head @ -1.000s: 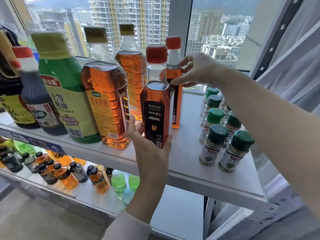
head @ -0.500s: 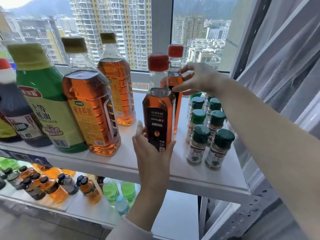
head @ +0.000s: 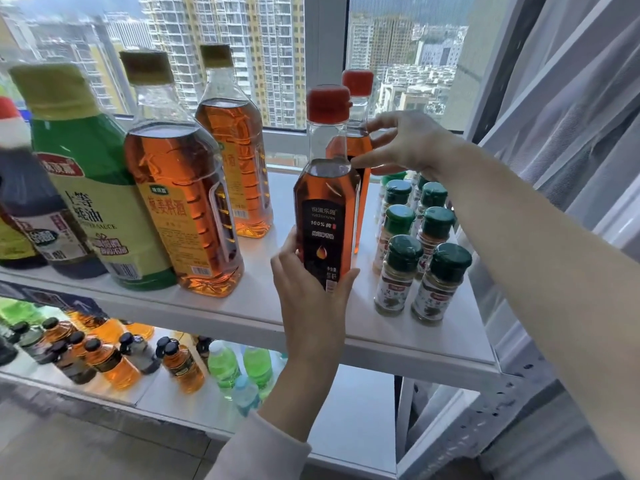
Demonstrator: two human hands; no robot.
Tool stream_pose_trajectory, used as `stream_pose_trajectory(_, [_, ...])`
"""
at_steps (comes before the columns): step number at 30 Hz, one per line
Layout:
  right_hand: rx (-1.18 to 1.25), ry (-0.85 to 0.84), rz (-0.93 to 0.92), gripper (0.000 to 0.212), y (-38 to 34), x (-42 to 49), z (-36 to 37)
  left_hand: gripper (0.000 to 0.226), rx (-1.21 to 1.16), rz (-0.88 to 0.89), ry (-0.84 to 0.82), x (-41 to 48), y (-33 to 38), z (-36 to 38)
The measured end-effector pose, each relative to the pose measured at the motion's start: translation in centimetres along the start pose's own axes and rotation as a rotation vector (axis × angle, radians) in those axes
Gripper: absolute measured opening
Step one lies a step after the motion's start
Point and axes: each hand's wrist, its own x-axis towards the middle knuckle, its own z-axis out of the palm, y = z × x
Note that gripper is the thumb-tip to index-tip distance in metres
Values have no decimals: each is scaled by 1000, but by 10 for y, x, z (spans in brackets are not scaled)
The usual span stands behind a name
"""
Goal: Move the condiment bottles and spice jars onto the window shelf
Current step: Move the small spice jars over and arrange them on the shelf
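Placement of a red-capped oil bottle is judged to be the step in hand. The front bottle is gripped low down by the left hand, with fingers and thumb wrapped round its base, so it cannot be told whether the foot is set down on the window shelf or held just above it. The bottle is held upright near the shelf's front edge, between the large amber bottle and the spice jars, which are stood in rows at the right end under green lids. The right hand is curled about the shoulder of the rear bottle, a matching red-capped one stood on the shelf directly behind, apparently to steady or shift it. The next move is thought to call for the front bottle to be settled flat and let go without the rear one or the nearest jars being knocked; little room is left on either side. On the front bottle's black label "100%" can be read above an orange drop emblem, with Chinese characters and a line of small Latin letters too fine to be made out with certainty. "上等蚝油" and part of "OYSTER SAUCE" are shown on the green bottle; the amber bottle's yellow label appears to read "葱姜料酒". The jars' labels are too small to be read.
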Motion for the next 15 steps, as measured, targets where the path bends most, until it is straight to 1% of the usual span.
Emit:
stream_pose_trajectory(3, [-4, -5, -4, 58, 3, 0, 0, 81, -12, -10, 0, -1, 1, 0])
stream_pose_trajectory(7, [49, -9, -2, 54, 4, -1, 0, 82, 8, 0, -3, -2, 1, 0])
stream_pose_trajectory(11, [77, -14, -4, 54, 4, -3, 1, 83, -13, -1, 4, -3, 2, 0])
stream_pose_trajectory(12, [93, -19, -10, 57, 3, -5, 1, 83, -19, 1, 3, -3, 2, -1])
stream_pose_trajectory(15, [93, 0, 24, 78, -2, -12, 1, 89, -25, 7, -25, -5, 5, -3])
